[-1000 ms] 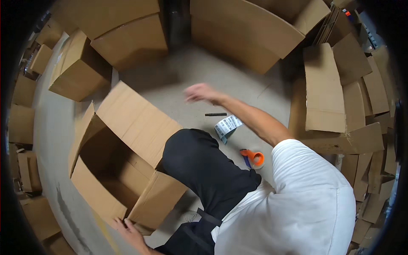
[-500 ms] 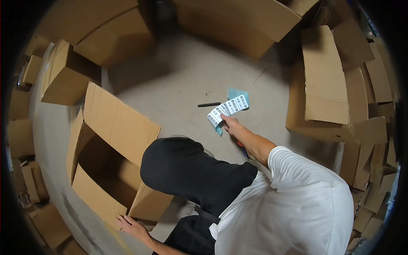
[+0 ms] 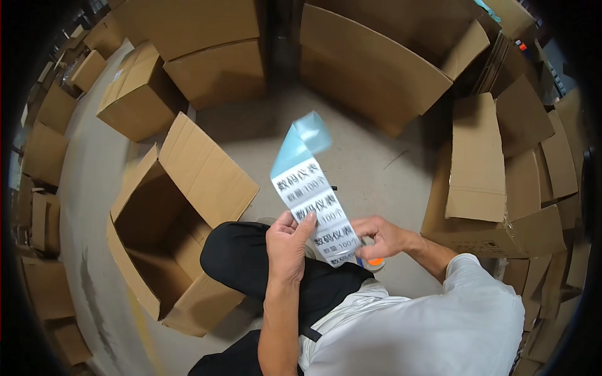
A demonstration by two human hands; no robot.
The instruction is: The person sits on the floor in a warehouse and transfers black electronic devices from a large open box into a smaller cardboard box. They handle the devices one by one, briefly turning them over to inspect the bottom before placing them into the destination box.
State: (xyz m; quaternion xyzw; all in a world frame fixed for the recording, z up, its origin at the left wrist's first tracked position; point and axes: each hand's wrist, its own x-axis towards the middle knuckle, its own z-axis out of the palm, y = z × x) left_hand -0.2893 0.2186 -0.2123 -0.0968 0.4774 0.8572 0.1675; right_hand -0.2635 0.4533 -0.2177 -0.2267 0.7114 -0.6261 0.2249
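A strip of white printed labels (image 3: 315, 210) on pale blue backing hangs between my hands, its bare blue end (image 3: 301, 141) curling away from me. My left hand (image 3: 290, 244) pinches the strip's left edge, thumb on top. At the lower right edge of the strip, my right hand (image 3: 382, 237) grips it with bent fingers. Beside my left knee stands an open cardboard box (image 3: 169, 232) with its flaps raised; its visible inside is dark. An orange and blue object (image 3: 375, 261) shows partly below my right hand, its kind unclear.
Large cardboard cartons (image 3: 370, 62) stand ahead, with a smaller box (image 3: 141, 94) at the far left. On the right is a carton with a raised flap (image 3: 476, 156). More boxes line both sides. A dark stick's tip (image 3: 334, 188) peeks out behind the labels.
My right hand has lifted the label strip off the floor and drawn it closer. My left hand has left the open box's flap and taken hold of the strip.
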